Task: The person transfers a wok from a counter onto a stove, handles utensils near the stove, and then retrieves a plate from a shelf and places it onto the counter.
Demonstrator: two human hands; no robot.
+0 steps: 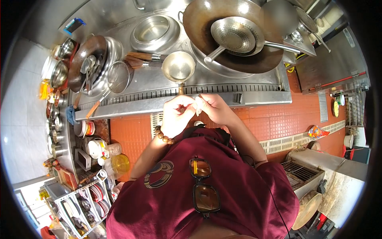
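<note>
small, narrow, off-white piece (198, 107), pale and a little glossy; too small to tell its material or surface detail. located between the fingertips of both hands, in front of the long silver metal counter edge (139, 109). left hand (178, 114), wearing a brown round-beaded bracelet (164, 136), curled with thumb and fingers pinched at the piece; right hand (215, 110) likewise closed down to a pinch on it. shallow, round, pale-metal ladle bowl (178, 67) just beyond, apart from the hands.

On the counter (147, 81), a ladle (178, 67) lies between brushes (137, 56) and large wok (199, 26).
</note>
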